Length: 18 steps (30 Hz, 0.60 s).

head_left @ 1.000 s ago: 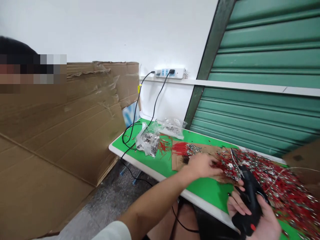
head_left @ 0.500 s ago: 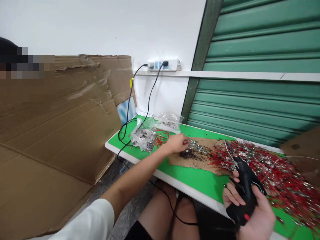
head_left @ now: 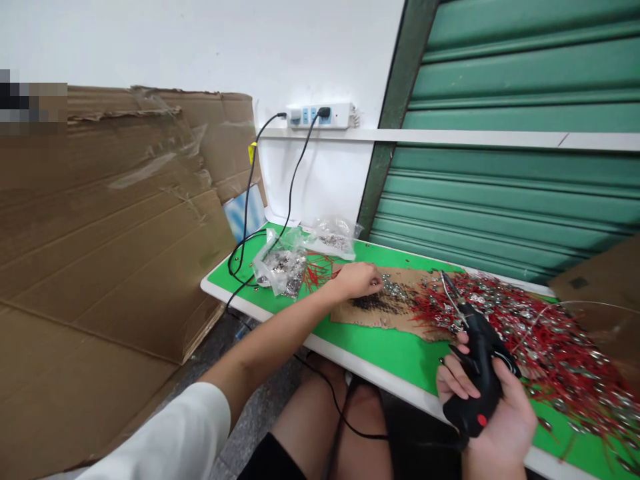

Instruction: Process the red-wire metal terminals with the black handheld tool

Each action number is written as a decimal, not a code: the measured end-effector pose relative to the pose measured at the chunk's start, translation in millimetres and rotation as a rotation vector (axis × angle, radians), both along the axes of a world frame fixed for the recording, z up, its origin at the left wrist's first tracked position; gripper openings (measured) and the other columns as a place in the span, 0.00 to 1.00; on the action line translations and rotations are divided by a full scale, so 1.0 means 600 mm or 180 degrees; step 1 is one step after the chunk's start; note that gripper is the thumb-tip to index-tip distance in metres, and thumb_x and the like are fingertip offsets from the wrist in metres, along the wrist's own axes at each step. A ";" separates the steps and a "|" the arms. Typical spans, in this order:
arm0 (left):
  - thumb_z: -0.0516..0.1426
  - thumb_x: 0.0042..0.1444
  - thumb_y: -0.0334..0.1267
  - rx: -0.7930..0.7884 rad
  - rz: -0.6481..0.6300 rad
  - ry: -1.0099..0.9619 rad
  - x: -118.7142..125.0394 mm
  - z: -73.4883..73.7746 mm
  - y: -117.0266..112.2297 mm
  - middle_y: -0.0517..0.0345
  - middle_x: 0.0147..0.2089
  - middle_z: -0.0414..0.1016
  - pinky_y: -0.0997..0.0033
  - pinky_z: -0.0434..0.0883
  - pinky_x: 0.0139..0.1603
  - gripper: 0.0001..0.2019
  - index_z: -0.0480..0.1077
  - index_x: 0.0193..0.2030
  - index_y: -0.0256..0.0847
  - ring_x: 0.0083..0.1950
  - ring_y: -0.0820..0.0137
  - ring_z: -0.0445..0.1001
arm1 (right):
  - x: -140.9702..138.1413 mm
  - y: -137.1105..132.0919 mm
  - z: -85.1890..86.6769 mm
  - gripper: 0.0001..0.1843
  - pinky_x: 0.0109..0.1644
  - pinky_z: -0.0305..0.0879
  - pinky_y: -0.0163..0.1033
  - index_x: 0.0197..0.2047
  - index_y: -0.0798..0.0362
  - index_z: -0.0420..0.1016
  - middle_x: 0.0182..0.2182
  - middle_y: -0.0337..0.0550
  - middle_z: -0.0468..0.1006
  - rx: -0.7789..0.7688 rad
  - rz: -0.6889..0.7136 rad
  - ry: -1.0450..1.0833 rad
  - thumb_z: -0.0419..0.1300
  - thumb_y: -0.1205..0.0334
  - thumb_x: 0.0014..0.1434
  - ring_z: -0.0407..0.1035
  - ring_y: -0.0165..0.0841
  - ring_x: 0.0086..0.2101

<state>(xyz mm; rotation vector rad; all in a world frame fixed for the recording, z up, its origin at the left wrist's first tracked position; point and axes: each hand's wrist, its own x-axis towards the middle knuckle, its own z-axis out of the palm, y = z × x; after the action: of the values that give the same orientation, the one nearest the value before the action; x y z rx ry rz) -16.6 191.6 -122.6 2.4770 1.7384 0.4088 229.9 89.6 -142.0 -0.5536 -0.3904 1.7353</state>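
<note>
My right hand [head_left: 515, 407] is wrapped round the black pistol grip of a soldering gun [head_left: 477, 373]. Its tip points up and away, and a thin silvery wire runs along its nose. My left hand [head_left: 357, 280] is over the left end of a cardboard strip [head_left: 350, 315], fingers pinched together; anything small between them cannot be made out. Just right of those fingers, small shiny metal pieces [head_left: 395, 287] lie in rows on the strip, beside dark scorched marks. Past them spreads a large heap of red wires with metal parts [head_left: 565, 360].
Two clear plastic bags [head_left: 287, 267] of small metal parts and some loose red wires [head_left: 317, 270] lie left of the strip. Black cords run from a power strip [head_left: 320, 116] on the wall. A large cardboard sheet [head_left: 125, 253] stands at left. The green tabletop [head_left: 370, 343] has a white edge.
The whole view has shifted slightly. My left hand has moved a little right along the strip, closer to the metal pieces. My right hand keeps hold of the soldering gun.
</note>
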 end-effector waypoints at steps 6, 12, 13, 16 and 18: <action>0.54 0.62 0.38 0.0140 0.0242 -0.0532 -0.010 0.007 -0.045 0.53 0.42 0.79 0.70 0.72 0.43 0.11 0.77 0.42 0.39 0.44 0.65 0.77 | -0.001 -0.001 0.004 0.22 0.18 0.62 0.24 0.48 0.61 0.75 0.31 0.36 0.69 -0.0047 0.0009 -0.0031 0.68 0.59 0.51 0.51 0.17 0.19; 0.58 0.59 0.36 -0.0470 0.0399 -0.0892 -0.031 -0.019 -0.101 0.57 0.37 0.81 0.74 0.70 0.38 0.08 0.79 0.39 0.40 0.38 0.70 0.77 | -0.004 0.001 0.002 0.23 0.18 0.62 0.24 0.48 0.62 0.74 0.32 0.37 0.69 -0.0033 -0.0004 -0.0082 0.68 0.59 0.51 0.51 0.17 0.19; 0.59 0.58 0.37 -0.0391 0.0459 -0.0873 -0.033 -0.024 -0.106 0.57 0.38 0.81 0.74 0.71 0.40 0.08 0.79 0.40 0.41 0.39 0.69 0.77 | -0.004 0.000 0.002 0.23 0.18 0.62 0.24 0.48 0.61 0.74 0.32 0.37 0.69 -0.0043 -0.0002 -0.0075 0.68 0.59 0.51 0.51 0.17 0.19; 0.59 0.59 0.42 0.0083 0.0659 -0.0852 -0.039 -0.034 -0.108 0.54 0.44 0.79 0.71 0.72 0.45 0.12 0.78 0.46 0.42 0.44 0.67 0.77 | -0.004 -0.002 0.002 0.22 0.18 0.62 0.24 0.47 0.61 0.74 0.32 0.37 0.69 -0.0072 -0.0005 -0.0050 0.68 0.59 0.51 0.51 0.17 0.19; 0.57 0.61 0.43 0.0327 0.0853 -0.0822 -0.049 -0.035 -0.103 0.52 0.48 0.77 0.70 0.73 0.48 0.16 0.77 0.51 0.41 0.48 0.65 0.76 | -0.005 -0.004 0.003 0.21 0.18 0.62 0.24 0.46 0.61 0.74 0.32 0.38 0.69 -0.0076 -0.0024 -0.0048 0.68 0.60 0.51 0.50 0.17 0.19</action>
<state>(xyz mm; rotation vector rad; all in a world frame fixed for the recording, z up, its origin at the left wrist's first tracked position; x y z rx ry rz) -45.8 130.0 -143.4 2.1368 1.9822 0.8192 227.0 87.4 -140.3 -0.5849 -0.3782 1.7313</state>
